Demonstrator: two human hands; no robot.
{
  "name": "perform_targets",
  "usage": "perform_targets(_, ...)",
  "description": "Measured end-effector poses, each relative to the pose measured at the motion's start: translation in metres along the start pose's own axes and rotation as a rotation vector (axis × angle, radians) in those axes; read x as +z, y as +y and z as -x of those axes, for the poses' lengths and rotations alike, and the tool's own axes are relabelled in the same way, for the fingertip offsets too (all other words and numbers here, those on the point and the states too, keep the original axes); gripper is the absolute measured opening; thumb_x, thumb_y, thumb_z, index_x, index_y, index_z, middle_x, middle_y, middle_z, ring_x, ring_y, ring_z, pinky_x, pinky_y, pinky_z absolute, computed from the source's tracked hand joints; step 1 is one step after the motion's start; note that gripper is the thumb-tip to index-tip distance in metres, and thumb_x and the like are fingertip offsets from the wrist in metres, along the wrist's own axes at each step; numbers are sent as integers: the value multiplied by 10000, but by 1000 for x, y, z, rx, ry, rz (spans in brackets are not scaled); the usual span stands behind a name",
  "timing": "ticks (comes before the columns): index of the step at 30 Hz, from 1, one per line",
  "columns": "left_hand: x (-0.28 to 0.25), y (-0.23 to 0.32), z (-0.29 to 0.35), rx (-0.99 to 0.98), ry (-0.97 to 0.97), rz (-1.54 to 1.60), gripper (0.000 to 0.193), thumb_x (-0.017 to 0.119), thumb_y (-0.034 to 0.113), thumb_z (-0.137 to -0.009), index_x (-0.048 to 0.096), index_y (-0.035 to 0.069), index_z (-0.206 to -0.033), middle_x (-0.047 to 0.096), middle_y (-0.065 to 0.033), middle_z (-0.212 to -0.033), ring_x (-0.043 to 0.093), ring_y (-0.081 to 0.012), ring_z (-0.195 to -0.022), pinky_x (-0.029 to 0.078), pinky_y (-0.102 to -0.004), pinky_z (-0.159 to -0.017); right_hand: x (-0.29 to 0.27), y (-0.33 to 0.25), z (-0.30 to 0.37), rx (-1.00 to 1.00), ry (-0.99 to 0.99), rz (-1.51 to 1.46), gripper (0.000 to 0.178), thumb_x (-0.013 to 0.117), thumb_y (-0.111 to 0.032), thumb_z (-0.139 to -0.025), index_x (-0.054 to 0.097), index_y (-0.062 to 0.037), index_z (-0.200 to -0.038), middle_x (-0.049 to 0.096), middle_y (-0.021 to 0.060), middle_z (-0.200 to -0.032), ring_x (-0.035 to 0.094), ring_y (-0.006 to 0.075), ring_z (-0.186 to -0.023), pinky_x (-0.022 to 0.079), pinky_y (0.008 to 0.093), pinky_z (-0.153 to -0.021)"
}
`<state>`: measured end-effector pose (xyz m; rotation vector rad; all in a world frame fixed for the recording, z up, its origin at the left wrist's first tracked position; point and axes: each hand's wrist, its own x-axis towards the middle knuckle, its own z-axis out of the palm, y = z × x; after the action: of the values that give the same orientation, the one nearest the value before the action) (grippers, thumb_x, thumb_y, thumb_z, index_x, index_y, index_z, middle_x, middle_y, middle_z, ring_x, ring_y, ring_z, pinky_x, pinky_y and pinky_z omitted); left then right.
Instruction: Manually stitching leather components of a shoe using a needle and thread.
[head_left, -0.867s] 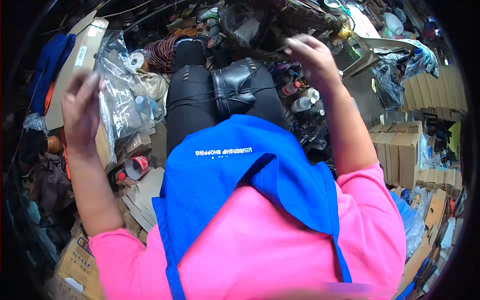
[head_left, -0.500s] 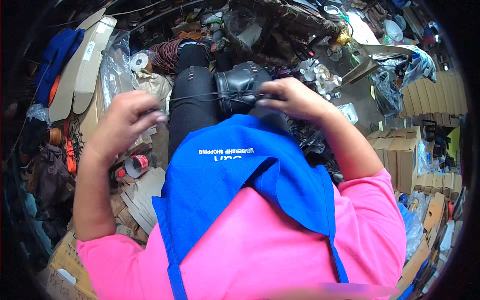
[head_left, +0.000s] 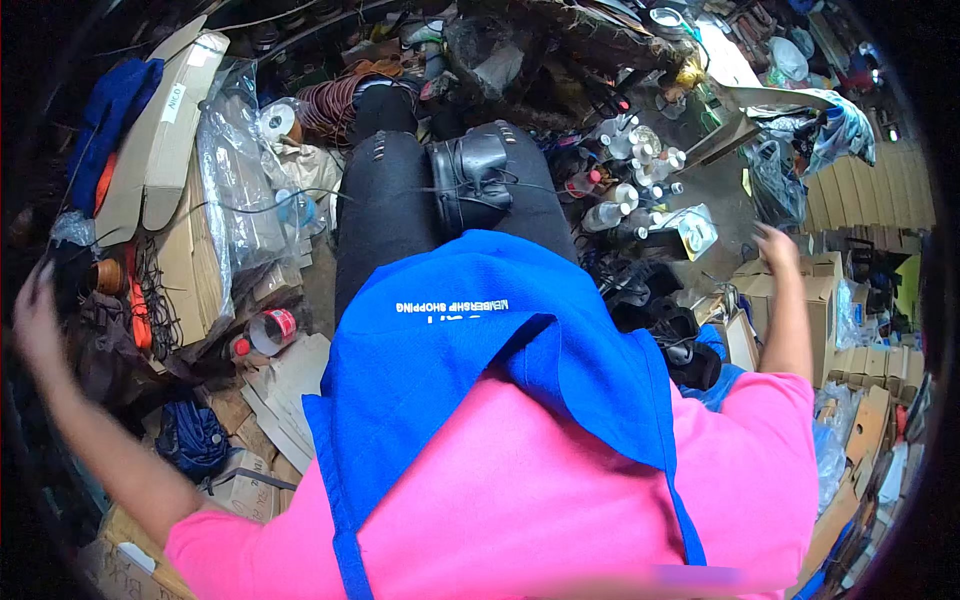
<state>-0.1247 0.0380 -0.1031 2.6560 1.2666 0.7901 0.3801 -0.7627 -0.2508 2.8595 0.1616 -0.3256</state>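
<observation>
A black leather shoe (head_left: 472, 180) rests on my lap between my thighs, its laces on top. A dark thread (head_left: 270, 208) runs from it in a loose wave toward my left hand (head_left: 38, 315), stretched far out to the left and blurred, its fingers closed on the thread. Out to the right, beside the cardboard boxes, my right hand (head_left: 777, 250) has its fingers pinched together. Thread leaves the shoe on that side too, but its far stretch is too thin to follow. A blue apron (head_left: 440, 285) covers my lap below the shoe.
Plastic bottles (head_left: 625, 195) stand on the floor to the right. Cardboard boxes (head_left: 790, 300) are stacked beyond my right arm. At left lie clear plastic wrap (head_left: 235, 170), a long cardboard piece (head_left: 165, 140), a thread spool (head_left: 278, 122) and a red-labelled bottle (head_left: 270, 330).
Both hands have swung far apart, left hand to the left and right hand to the right, drawing out the thread. The shoe stays on my lap.
</observation>
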Motion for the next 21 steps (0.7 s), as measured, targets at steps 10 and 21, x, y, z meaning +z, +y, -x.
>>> perform_targets(10,214,243,161,382,-969,513,527,690,156,-772,511,78,-1261,602,-148,-1157,578,-242,-1084,434,-336,-932,-6,-340,97,-916,-110,-944,330,694,-262,-796,615,-64,-1047,540,39,-836,534,155,-787,448,293,-725)
perform_targets(21,226,107,100,-36,-595,629,422,720,245,-782,407,75,-556,352,65,-551,281,-48,-543,245,-256,-470,9,-243,36,-323,-127,-1140,402,730,-284,-778,427,-111,-578,422,-74,-585,340,42,-556,275,233,-490)
